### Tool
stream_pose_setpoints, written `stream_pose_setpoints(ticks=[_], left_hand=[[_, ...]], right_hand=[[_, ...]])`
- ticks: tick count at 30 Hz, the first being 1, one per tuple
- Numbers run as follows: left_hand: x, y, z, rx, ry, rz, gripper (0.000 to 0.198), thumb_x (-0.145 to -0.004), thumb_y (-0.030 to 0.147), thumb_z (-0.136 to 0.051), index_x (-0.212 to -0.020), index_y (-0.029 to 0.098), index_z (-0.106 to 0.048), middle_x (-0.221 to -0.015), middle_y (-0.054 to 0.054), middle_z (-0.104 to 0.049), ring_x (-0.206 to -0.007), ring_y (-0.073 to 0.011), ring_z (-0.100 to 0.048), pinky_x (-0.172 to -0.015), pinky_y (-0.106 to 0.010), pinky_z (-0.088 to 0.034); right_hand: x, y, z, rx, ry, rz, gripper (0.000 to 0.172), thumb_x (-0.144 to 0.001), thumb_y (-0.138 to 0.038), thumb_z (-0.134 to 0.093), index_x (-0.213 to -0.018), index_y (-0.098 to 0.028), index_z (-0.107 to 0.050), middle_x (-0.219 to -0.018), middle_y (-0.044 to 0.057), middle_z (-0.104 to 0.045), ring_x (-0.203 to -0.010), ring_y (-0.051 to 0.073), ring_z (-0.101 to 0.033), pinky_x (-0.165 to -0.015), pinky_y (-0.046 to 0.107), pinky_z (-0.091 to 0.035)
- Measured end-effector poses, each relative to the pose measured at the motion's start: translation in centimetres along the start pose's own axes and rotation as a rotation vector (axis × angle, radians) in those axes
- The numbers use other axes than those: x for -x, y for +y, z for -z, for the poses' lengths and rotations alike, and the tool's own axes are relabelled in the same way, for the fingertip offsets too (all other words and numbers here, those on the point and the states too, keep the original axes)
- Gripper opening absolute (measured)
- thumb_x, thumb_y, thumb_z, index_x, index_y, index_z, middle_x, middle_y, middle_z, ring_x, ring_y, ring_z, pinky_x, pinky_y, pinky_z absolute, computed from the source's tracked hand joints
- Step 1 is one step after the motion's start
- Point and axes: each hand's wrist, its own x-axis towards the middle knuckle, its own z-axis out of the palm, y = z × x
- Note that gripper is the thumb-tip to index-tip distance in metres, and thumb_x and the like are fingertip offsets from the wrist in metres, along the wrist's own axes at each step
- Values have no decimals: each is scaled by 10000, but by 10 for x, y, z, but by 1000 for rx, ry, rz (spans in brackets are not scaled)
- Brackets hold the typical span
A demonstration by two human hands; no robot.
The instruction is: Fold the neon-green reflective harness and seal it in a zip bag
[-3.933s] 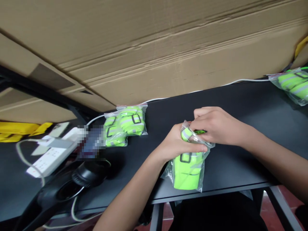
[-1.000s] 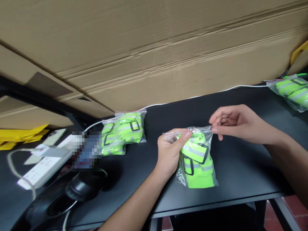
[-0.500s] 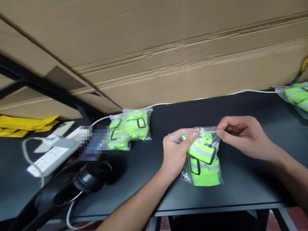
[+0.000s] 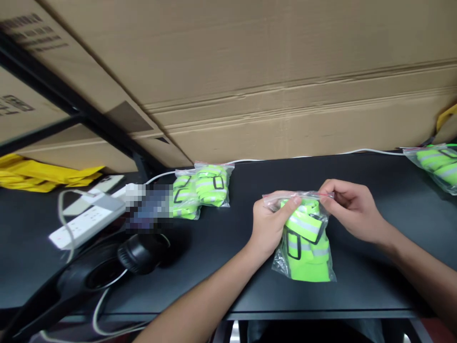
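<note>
Head view: the left hand (image 4: 273,224) and the right hand (image 4: 352,209) stand apart, each clamped between thumb and fingers on one end of the top edge of a clear zip bag (image 4: 305,252) — packed with neon-yellow reflective fabric with black loops. The bag's lower part lies on the black bench (image 4: 374,290). Two similar bags (image 4: 212,186) lie touching to the left of the hands; a third bag (image 4: 433,166) lies at the bench's right end — partly out of frame. A white power strip (image 4: 87,224) sits further left, and a corrugated cardboard box (image 4: 250,71) fills the view behind.

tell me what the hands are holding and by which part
The left hand and right hand pinch a clear zip bag by its top edge, one near each end.
</note>
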Motion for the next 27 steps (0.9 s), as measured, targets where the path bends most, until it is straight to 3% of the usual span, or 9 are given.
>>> stream_pose_setpoints(ticks=[5, 9, 13, 18, 22, 27], left_hand=[[3, -1, -2, -4, -40, -70, 196, -737, 338, -850, -800, 166, -777, -813, -47, -760, -730, -161, -694, -680, -255, -551], [0, -7, 0, 90, -60, -115, 170, -780, 340, -812, -825, 180, -777, -847, -35, -752, -767, -150, -686, -736, -254, -544], [-4, -11, 2, 111, -14, -180, 127, -798, 304, -793, -798, 182, -760, -802, -11, -727, -749, -131, -667, -729, -237, -523], [-2, -7, 0, 39, -64, -237, 147, -817, 313, -783, -851, 170, -775, -868, -48, -766, -792, -151, -693, -752, -252, -537], [-4, -5, 1, 72, -116, -212, 156, -811, 304, -787, -873, 162, -803, -925, -78, -786, -855, -179, -714, -804, -276, -546], [-9, -5, 3, 130, -251, -129, 247, -871, 375, -705, -941, 165, -816, -919, -96, -791, -832, -206, -730, -857, -344, -550]], right_hand=[[3, 1, -4, 68, -2, 80, 208, -923, -362, -627, -810, -189, -653, -757, 23, -588, -636, 124, -481, -542, 264, -384], [4, 2, -4, 99, 86, 138, 201, -901, -337, -644, -764, -190, -642, -755, 26, -608, -632, 127, -491, -533, 264, -377], [1, 4, -4, 65, 119, 108, 214, -865, -365, -685, -759, -181, -657, -736, 23, -618, -641, 130, -516, -554, 259, -415], [-1, 5, -7, 67, 95, 100, 264, -868, -402, -680, -740, -172, -670, -709, 18, -594, -619, 121, -492, -539, 255, -395], [-1, 7, -4, 82, 151, 170, 240, -866, -363, -682, -716, -176, -667, -737, 24, -621, -624, 115, -501, -543, 253, -388], [-5, 6, 4, 81, 150, 113, 212, -820, -396, -740, -772, -190, -718, -753, 23, -665, -646, 125, -563, -572, 254, -434]])
